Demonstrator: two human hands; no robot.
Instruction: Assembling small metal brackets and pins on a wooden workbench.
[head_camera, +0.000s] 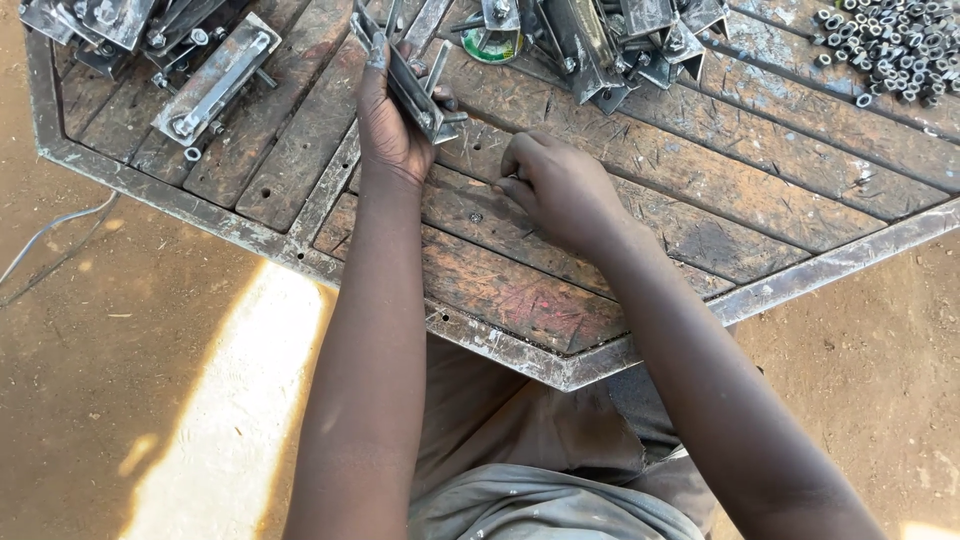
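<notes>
My left hand (392, 120) grips a grey metal bracket (408, 72) fitted with bolts and holds it upright above the worn table top (520, 290). My right hand (560, 185) rests just to the right of it, fingers curled and pinched on the table; a small metal part may be between the fingertips, but it is too small to tell. A small nut or washer (476, 216) lies on the boards between my two hands.
More assembled metal brackets lie at the top left (215, 82) and top centre (610, 45). A heap of several loose nuts (885, 45) sits at the top right. The table has a metal rim (560, 370); bare dirt ground and a thin cable (50, 235) lie to the left.
</notes>
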